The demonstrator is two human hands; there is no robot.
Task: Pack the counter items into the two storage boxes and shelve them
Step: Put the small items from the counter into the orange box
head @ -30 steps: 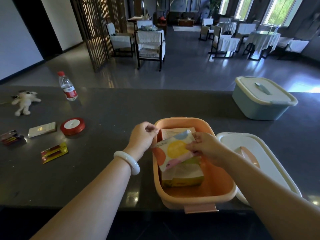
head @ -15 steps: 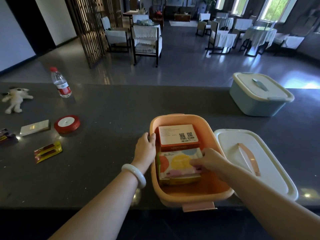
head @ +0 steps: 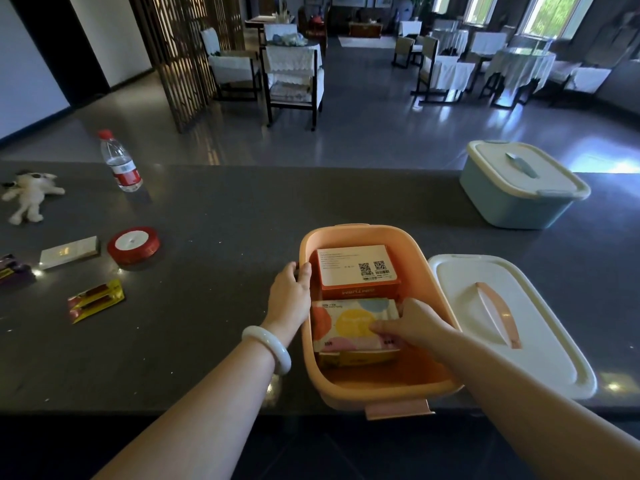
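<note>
On the counter (head: 214,258), one orange box (head: 381,388) holds one carton (head: 353,268) and one spotted pack (head: 346,323), which the right grip (head: 415,329) clasps, while the left grip (head: 291,292) clutches the box's left rim, one lid (head: 540,341) just right, one blue box (head: 512,206) beyond.

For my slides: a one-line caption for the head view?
Right hand grips a colourful pack inside the orange storage box; left hand holds its rim.
</note>
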